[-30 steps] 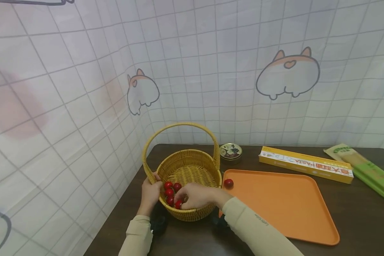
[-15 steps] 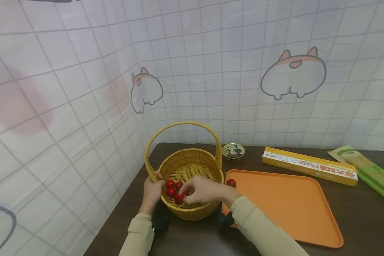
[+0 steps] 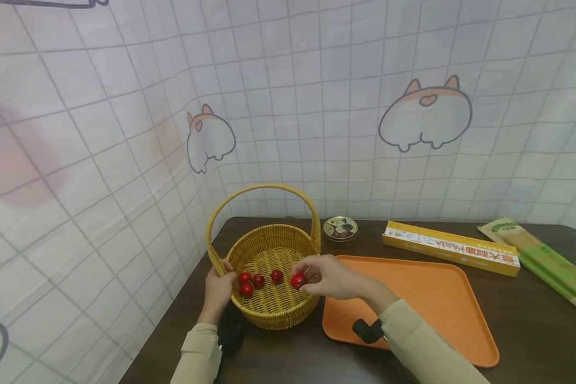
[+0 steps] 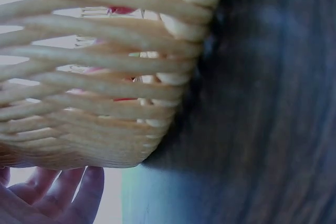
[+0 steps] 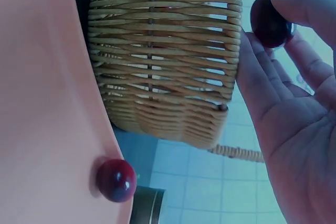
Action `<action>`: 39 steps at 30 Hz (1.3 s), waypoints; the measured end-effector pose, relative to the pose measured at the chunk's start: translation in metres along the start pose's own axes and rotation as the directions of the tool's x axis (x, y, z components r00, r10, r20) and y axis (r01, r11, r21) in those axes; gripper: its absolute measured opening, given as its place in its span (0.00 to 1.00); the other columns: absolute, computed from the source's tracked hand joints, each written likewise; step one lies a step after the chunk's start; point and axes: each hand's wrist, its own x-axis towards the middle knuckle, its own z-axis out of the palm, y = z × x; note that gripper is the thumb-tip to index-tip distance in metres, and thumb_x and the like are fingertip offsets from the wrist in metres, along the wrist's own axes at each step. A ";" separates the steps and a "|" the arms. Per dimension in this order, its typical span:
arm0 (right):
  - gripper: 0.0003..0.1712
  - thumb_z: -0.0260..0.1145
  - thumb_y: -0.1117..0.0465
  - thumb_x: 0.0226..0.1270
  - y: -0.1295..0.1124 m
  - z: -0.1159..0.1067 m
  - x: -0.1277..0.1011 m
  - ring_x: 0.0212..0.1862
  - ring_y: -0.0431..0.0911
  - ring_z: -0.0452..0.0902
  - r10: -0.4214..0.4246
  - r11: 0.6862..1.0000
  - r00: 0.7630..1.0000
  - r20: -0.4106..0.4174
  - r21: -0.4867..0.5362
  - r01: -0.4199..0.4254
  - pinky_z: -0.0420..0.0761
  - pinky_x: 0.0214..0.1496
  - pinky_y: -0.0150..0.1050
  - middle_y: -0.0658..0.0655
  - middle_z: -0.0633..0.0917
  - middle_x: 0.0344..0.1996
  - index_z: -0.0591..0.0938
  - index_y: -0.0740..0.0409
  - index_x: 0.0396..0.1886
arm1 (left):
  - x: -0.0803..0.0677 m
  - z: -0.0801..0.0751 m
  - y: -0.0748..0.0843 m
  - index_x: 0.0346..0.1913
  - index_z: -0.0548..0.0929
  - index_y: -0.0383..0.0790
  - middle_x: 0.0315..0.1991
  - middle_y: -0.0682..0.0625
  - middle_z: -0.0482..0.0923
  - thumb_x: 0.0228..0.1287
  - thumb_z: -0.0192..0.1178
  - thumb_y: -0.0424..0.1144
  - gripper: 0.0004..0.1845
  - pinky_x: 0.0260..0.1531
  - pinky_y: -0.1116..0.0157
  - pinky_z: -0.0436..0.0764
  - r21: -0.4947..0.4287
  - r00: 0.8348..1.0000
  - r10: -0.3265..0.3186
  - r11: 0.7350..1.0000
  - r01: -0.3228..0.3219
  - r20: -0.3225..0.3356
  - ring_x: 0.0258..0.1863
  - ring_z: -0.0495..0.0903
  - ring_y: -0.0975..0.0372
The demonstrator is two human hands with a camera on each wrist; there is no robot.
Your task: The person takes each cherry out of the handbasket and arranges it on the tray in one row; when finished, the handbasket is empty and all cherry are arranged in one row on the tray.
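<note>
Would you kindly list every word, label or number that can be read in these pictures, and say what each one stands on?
"PASTA": on the white label strip of the long yellow box, beside characters too blurred to read.
Green packet: print at its top end too small to read.
Round tin: picture on the lid, no readable words.
Basket, tray, cherries: no text.

dark table [image 3: 533, 320] with basket [image 3: 273, 250], tray [image 3: 437, 298]

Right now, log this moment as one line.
right hand: pinches red ball above basket | left hand: holds basket rim | three red balls in basket | one red ball on orange tray
</note>
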 end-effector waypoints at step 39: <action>0.19 0.72 0.68 0.55 0.062 -0.047 -0.070 0.40 0.47 0.84 0.062 0.967 0.944 -0.325 -0.214 -0.137 0.80 0.39 0.35 0.54 0.83 0.42 0.81 0.60 0.49 | -0.001 0.001 0.001 0.39 0.73 0.36 0.30 0.46 0.69 0.53 0.52 0.27 0.09 0.26 0.64 0.72 0.006 1.000 -0.009 1.000 0.009 -0.017 0.29 0.71 0.56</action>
